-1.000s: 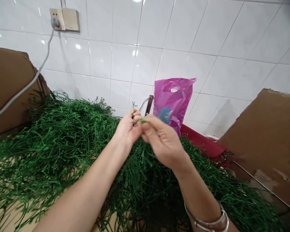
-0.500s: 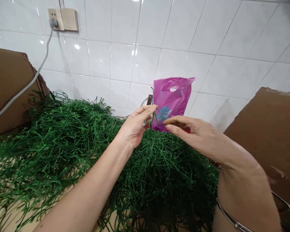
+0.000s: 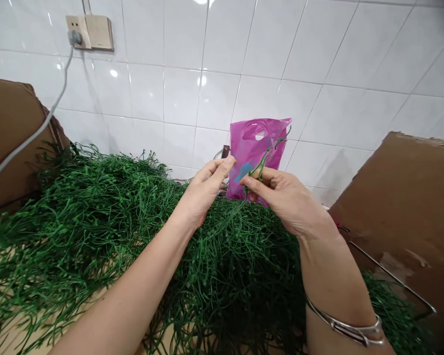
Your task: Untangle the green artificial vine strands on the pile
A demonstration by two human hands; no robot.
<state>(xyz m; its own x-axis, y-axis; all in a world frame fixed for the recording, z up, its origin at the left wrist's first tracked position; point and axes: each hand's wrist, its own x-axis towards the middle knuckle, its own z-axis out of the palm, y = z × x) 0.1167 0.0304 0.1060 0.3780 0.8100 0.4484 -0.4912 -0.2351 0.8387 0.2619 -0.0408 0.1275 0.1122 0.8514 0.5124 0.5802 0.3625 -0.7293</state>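
Between the thumb and fingers of my right hand point(image 3: 286, 199) is a thin green plastic stem point(image 3: 265, 157), whose branched end sticks up to the right. Close by on the left, my left hand point(image 3: 203, 190) has its thumb pressed to the forefinger; whatever may lie between them is hidden. Both hands are over a large heap of green plastic stems point(image 3: 114, 207) that spreads across the tabletop. Behind the fingers stands a pink plastic bag point(image 3: 239, 140) with a cut-out handle and something blue showing through it.
Cardboard boxes stand at the left point(image 3: 11, 133) and the right point(image 3: 410, 197). A thin metal rod point(image 3: 392, 276) shows before the right box. White wall tiles point(image 3: 144, 93) rise behind, with a grey cable point(image 3: 40, 130) running from a wall socket point(image 3: 77, 30).
The green stem, pinched in my left hand before, is now in my right hand, which has closed on it. My right forearm has swung left, uncovering more of the metal rod.
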